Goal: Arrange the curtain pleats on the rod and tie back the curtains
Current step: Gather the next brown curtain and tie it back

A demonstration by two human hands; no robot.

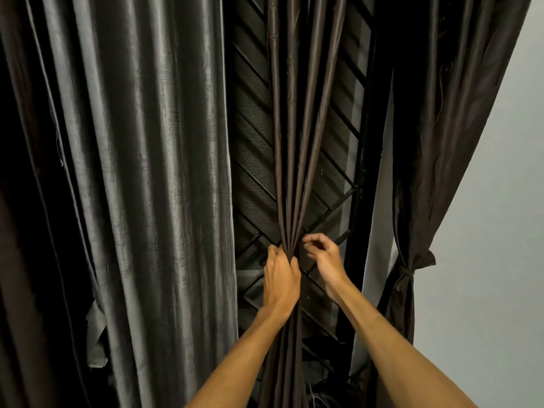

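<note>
A dark brown middle curtain (297,136) hangs in narrow pleats, gathered to a tight waist at mid height. My left hand (279,275) grips that gathered bunch from the left, fingers wrapped round the folds. My right hand (322,257) is just right of the bunch, fingers curled behind it; whether it holds a tie or fabric I cannot tell. On the right a second brown curtain (441,142) is bound by a dark tie-back (407,272). A wide grey curtain (141,187) hangs loose on the left. The rod is out of view.
Behind the curtains is a dark window with a black diagonal metal grille (256,160). A pale wall (500,231) fills the right side. Some cables (318,399) lie low beside the middle curtain.
</note>
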